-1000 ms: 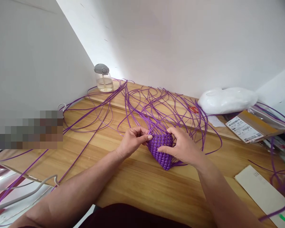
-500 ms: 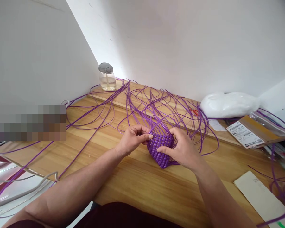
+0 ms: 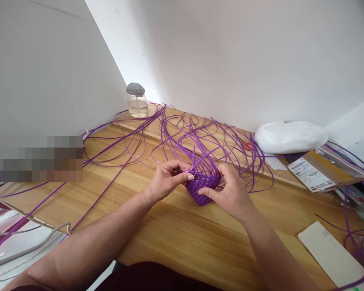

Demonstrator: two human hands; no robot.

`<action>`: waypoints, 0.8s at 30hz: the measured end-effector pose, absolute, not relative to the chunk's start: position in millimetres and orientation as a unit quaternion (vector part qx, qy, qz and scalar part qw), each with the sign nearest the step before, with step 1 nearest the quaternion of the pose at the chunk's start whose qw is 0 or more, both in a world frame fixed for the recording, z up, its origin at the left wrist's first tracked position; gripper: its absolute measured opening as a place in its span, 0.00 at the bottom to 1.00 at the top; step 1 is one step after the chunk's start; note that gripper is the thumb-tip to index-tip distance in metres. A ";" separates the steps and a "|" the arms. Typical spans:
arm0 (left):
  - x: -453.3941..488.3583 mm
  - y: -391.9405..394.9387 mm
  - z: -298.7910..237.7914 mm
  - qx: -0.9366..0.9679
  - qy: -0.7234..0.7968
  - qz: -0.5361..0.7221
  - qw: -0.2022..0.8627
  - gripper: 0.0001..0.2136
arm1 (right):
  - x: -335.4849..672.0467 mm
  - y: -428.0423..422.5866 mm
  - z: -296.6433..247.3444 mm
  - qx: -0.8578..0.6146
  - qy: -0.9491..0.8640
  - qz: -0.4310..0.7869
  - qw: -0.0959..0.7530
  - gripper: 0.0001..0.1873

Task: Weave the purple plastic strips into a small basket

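A small purple woven basket piece (image 3: 198, 189) is held just above the wooden table (image 3: 157, 238), its point toward me and loose strands fanning out from its far edge. At its left upper corner, the thumb and fingers of my left hand (image 3: 170, 178) pinch together on a purple strand (image 3: 194, 155). My right hand (image 3: 230, 192) grips the right side, thumb across the near face and fingers behind it. Those fingers are partly hidden. Long purple strands (image 3: 182, 125) spread behind the weaving over the back of the table.
A lidded jar of liquid (image 3: 138, 107) stands at the back left. Toward the right lie a white plastic-wrapped bundle (image 3: 291, 137), orange-handled tool (image 3: 246, 145), labelled package (image 3: 318, 171) and pale card (image 3: 330, 252). A grey cable (image 3: 48, 238) hangs at the left edge.
The woven piece has tipped, so its near point sits higher and more of the strands' inner side shows. Both hands keep their hold, shifted slightly left.
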State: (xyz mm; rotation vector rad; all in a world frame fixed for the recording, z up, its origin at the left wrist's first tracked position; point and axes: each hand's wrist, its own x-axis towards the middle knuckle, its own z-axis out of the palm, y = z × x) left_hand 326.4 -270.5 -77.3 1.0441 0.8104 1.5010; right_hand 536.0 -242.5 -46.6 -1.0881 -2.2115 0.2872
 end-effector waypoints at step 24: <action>326.2 -266.9 -83.0 0.439 0.354 0.603 0.564 0.15 | 539.6 -243.8 -40.1 -0.455 -0.844 0.137 0.249 0.26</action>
